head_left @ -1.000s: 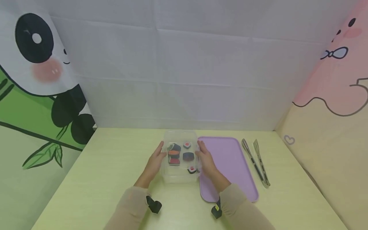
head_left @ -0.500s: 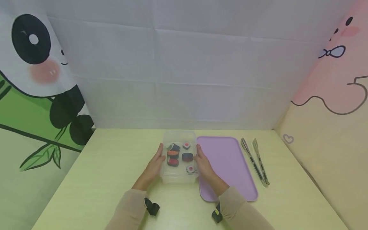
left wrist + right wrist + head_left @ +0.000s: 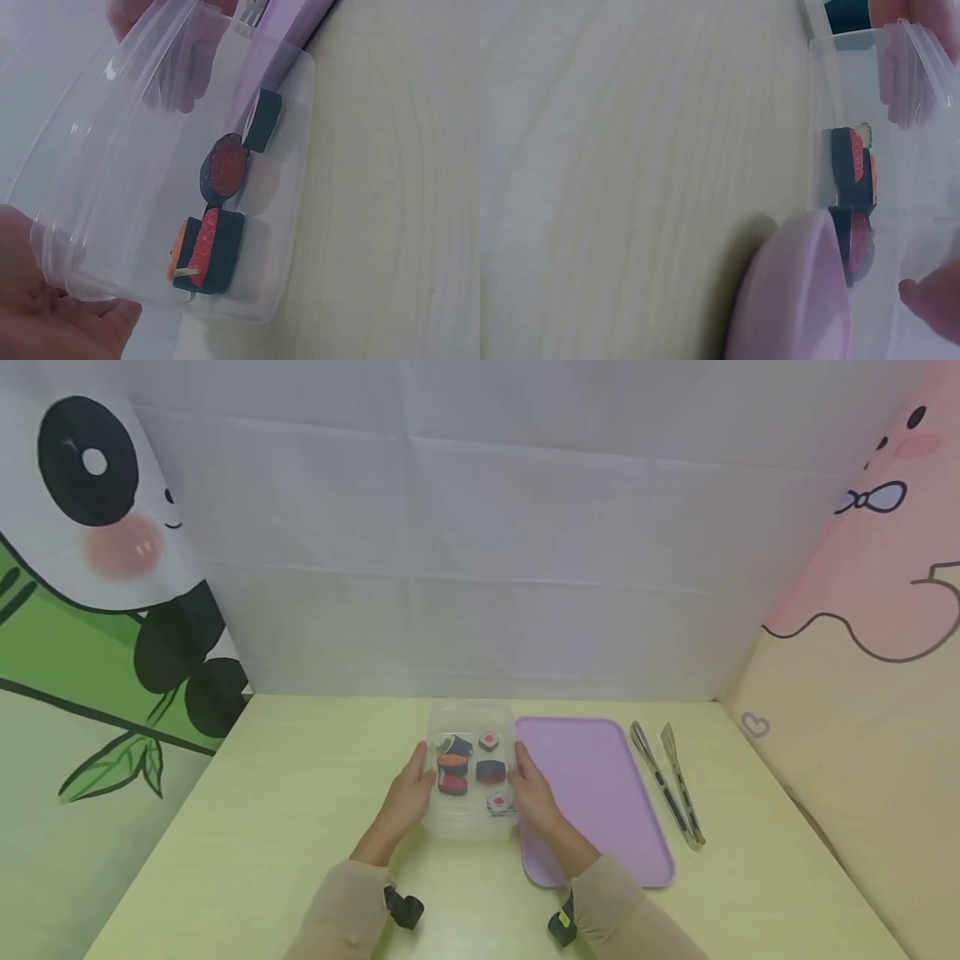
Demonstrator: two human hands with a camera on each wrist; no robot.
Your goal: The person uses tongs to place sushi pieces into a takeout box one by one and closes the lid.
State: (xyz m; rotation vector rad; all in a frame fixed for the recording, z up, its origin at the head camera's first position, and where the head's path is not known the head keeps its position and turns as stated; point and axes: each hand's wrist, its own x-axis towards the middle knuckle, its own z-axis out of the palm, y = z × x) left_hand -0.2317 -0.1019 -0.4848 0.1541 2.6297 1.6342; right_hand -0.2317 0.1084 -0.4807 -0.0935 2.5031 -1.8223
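Observation:
Both hands hold a clear plastic food container (image 3: pixel 468 822) from its two sides, over the table. My left hand (image 3: pixel 405 793) grips the left side, its fingers curled under the rim in the left wrist view. On the opposite side my right hand (image 3: pixel 538 793) grips with the thumb at the top edge. Toy sushi pieces show through the plastic: an orange-topped piece (image 3: pixel 452 764), a red-topped piece (image 3: pixel 453 786), a dark oval one (image 3: pixel 491 771) and sushi rolls (image 3: pixel 488 741). The left wrist view shows the pieces resting along the container's bottom.
Right beside the container lies a purple tray (image 3: pixel 588 768), partly under the right forearm. Metal tongs (image 3: pixel 678 785) lie spread to the right of the tray. A white cloth wall (image 3: pixel 480 568) stands behind the pale table (image 3: pixel 300 777), with cartoon-printed sheets on both sides.
Both hands have slid slightly nearer along the container's sides. Inside, the near right sushi roll and the red-topped piece have shifted a little. The tray and tongs stay put.

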